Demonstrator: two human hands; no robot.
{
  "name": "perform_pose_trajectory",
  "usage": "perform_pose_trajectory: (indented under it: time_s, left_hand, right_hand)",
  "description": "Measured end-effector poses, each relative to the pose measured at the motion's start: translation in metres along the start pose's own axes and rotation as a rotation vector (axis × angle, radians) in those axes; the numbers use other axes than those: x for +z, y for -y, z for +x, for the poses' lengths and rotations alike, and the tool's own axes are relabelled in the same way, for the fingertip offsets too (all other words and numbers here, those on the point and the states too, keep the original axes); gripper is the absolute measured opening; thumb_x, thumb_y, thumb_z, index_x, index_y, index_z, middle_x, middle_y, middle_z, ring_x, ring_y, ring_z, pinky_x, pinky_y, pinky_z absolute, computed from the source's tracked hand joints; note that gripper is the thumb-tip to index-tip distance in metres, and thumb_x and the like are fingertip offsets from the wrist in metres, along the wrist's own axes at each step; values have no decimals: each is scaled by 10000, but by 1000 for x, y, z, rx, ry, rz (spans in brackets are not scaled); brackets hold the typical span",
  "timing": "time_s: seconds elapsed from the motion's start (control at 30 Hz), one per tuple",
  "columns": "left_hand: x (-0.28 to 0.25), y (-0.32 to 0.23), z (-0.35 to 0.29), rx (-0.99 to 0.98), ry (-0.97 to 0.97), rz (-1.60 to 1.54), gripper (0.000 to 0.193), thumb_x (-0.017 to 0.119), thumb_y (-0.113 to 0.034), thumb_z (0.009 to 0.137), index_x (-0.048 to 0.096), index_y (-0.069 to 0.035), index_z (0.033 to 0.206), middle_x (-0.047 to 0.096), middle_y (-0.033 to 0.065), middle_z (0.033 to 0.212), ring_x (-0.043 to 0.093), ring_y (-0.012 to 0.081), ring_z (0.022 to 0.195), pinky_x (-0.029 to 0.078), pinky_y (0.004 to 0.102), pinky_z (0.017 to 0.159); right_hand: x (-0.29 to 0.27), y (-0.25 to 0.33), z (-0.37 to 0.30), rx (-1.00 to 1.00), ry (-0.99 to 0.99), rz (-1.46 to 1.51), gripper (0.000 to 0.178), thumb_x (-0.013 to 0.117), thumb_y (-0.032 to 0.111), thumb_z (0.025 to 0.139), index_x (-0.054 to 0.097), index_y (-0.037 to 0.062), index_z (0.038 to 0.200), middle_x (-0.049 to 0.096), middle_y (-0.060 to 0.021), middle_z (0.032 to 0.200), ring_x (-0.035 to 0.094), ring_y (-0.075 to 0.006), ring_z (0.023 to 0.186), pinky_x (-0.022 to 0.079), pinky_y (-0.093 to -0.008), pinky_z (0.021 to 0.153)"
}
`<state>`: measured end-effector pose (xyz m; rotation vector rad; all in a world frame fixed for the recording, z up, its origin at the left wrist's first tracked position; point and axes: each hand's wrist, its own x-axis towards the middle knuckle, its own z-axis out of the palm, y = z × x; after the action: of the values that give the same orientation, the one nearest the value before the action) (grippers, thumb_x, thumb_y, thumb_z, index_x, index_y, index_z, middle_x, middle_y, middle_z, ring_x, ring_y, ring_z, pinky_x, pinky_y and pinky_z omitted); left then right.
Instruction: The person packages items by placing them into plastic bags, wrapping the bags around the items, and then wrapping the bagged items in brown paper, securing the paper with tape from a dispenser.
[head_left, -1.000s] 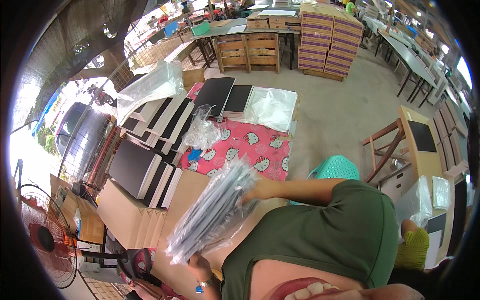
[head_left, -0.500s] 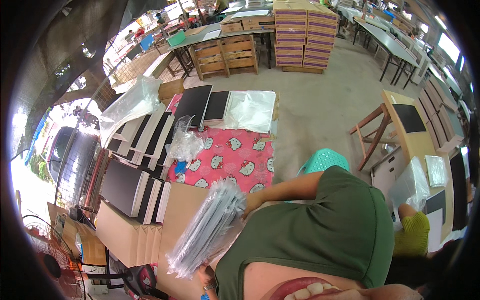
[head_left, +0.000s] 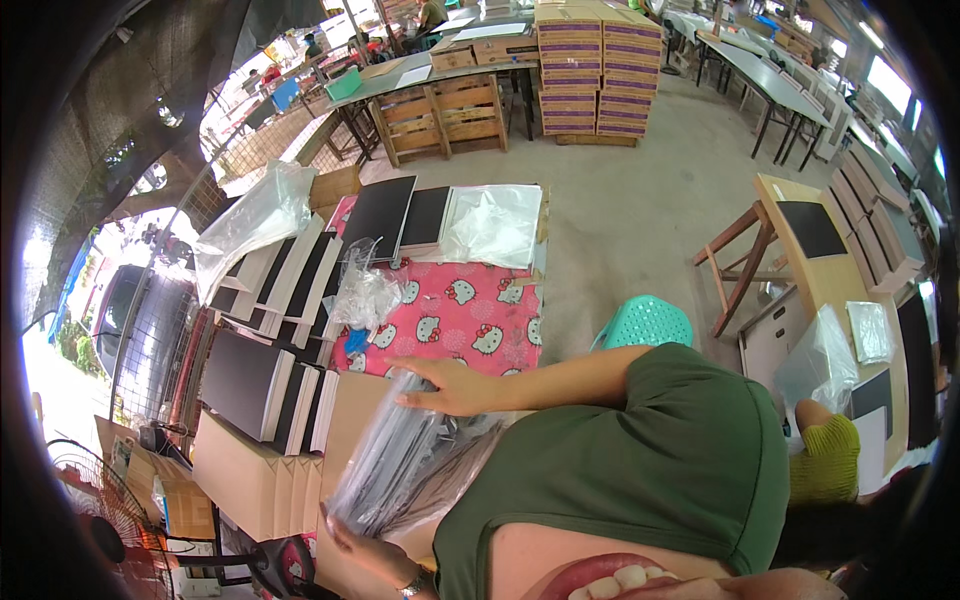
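A stack of clear plastic-wrapped packets, greyish inside, stands edge-up on brown cardboard against my torso. At its far end my right hand bends its fingers over the plastic. My left hand, with a band at the wrist, grips the near end, its thumb along the outer side. Between them the hands press the stack together. Just beyond lies a crumpled clear plastic bag on a pink patterned cloth.
Black-covered books and brown boards pile up at left. More black books and plastic sleeves line the far edge. A teal stool stands right of the table. Another person's green sleeve shows at right. A fan stands lower left.
My right hand has moved from the stack's right side up over its far end. My left hand has shifted left around the near end. The splayed plastic edges now look pressed closer together.
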<state>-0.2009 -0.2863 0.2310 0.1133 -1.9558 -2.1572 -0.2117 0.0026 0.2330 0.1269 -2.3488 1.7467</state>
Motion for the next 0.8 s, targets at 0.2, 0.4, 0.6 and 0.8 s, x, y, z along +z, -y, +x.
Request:
perform_pose_trajectory:
  time_s: [0.2, 0.4, 0.6, 0.8]
  left_hand:
    - [13, -3, 9, -76, -169, 78, 419, 491, -199, 895, 526, 67, 1216, 530, 185, 1222, 518, 280, 1111, 404, 395, 968]
    - [4, 4, 11, -103, -137, -42, 394, 526, -118, 851, 536, 81, 1191, 545, 179, 1198, 530, 282, 1085, 413, 402, 948]
    - [-2, 17, 16, -32, -45, -226, 401, 529, -119, 852, 529, 78, 1201, 529, 191, 1212, 538, 296, 1071, 424, 403, 938]
    - [9, 4, 11, -112, -135, -21, 438, 546, -133, 850, 499, 80, 1230, 535, 192, 1198, 542, 284, 1054, 439, 395, 921]
  right_hand:
    - [-1, -14, 7, -35, 48, 90, 371, 596, 268, 874, 587, 54, 1177, 622, -165, 1076, 597, -292, 999, 450, -353, 867]
    - [10, -26, 14, -146, -39, 84, 310, 598, 187, 847, 627, 57, 1127, 648, -129, 1009, 607, -205, 945, 452, -302, 838]
    - [12, -43, 20, 2, 5, 471, 268, 567, 159, 850, 647, 34, 1073, 655, -79, 950, 588, -147, 895, 454, -280, 798]
    - [11, -16, 17, 99, -49, 354, 297, 503, 85, 848, 604, 17, 1119, 638, -48, 981, 557, -128, 919, 435, -275, 806]
